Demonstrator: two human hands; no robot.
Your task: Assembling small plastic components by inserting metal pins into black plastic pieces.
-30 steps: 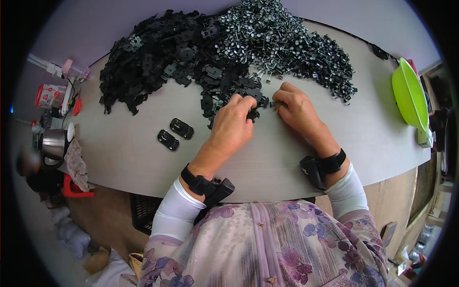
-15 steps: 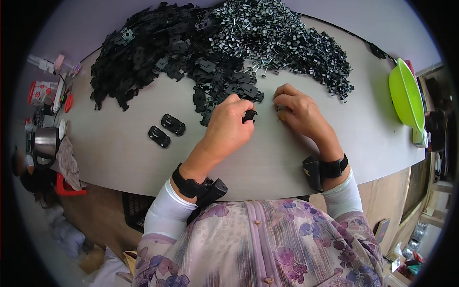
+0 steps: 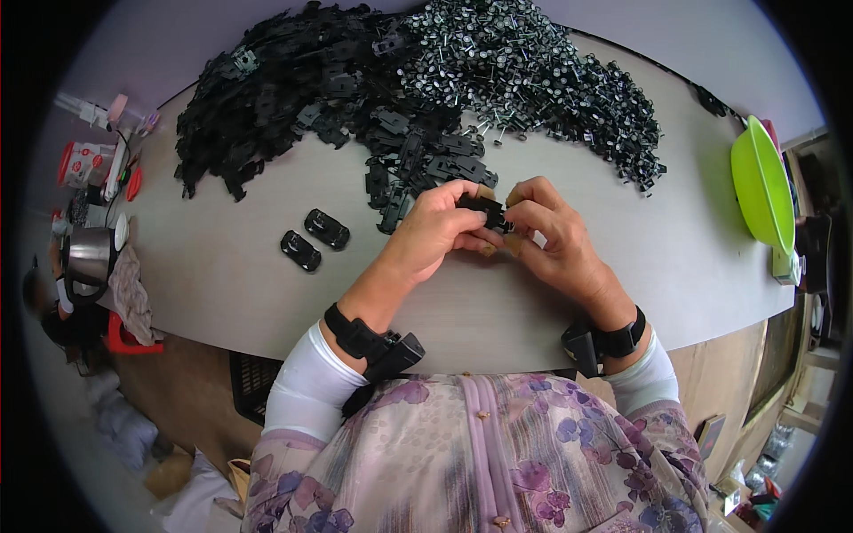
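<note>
My left hand [image 3: 437, 229] is closed round a black plastic toy car chassis [image 3: 480, 210], held just above the table with its right end toward my other hand. My right hand [image 3: 555, 233] pinches at that end. A thin metallic glint shows at its fingertips, apparently a small wheel axle, mostly covered by the fingers. Beyond my left hand spreads a heap of black toy car chassis [image 3: 267, 107]. To its right is a heap of small wheels on metal pins [image 3: 524, 71]. Two glossy black toy cars [image 3: 327, 229] lie side by side, left of my left hand.
A lime-green basin [image 3: 762, 186] stands at the table's right edge, above a small box [image 3: 785, 266]. Along the left edge are a metal kettle [image 3: 87, 258], a crumpled cloth [image 3: 131, 293] and a red-and-white container [image 3: 86, 165]. A black crate [image 3: 249, 386] is under the front edge.
The two hands have come together over the table. My left hand has turned and brought the chassis up to my right fingertips, which now touch its right end.
</note>
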